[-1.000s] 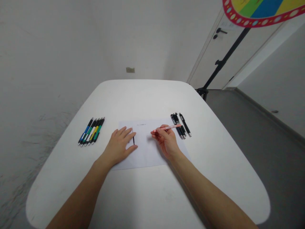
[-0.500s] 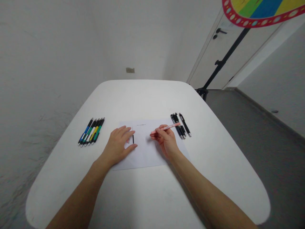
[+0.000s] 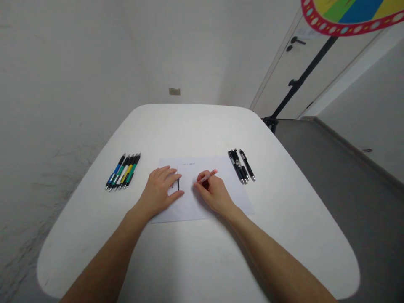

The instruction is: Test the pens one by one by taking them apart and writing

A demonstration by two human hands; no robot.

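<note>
A white sheet of paper (image 3: 202,210) lies on the table beneath both of my hands. My left hand (image 3: 159,185) rests on its left part, thumb and fingers spread. A thin dark strip (image 3: 178,184) shows between thumb and index finger; its kind is unclear, and my fingers partly cover it. In a writing grip, my right hand (image 3: 213,191) holds a slim pink pen (image 3: 208,175), its tip end down near the middle of the sheet. A short line of small dark writing (image 3: 189,163) is at the sheet's top.
Several black pens (image 3: 238,166) lie at the sheet's right edge. On the left is a row of several pens with coloured barrels (image 3: 123,171). The white table (image 3: 195,130) has rounded corners. Beyond it on the right stands a colourful wheel (image 3: 353,17) on a black pole.
My right hand has moved slightly left, and the pink pen has swung from lying nearly flat to a steeper writing angle. My left hand stays on the paper. The view has shifted slightly.
</note>
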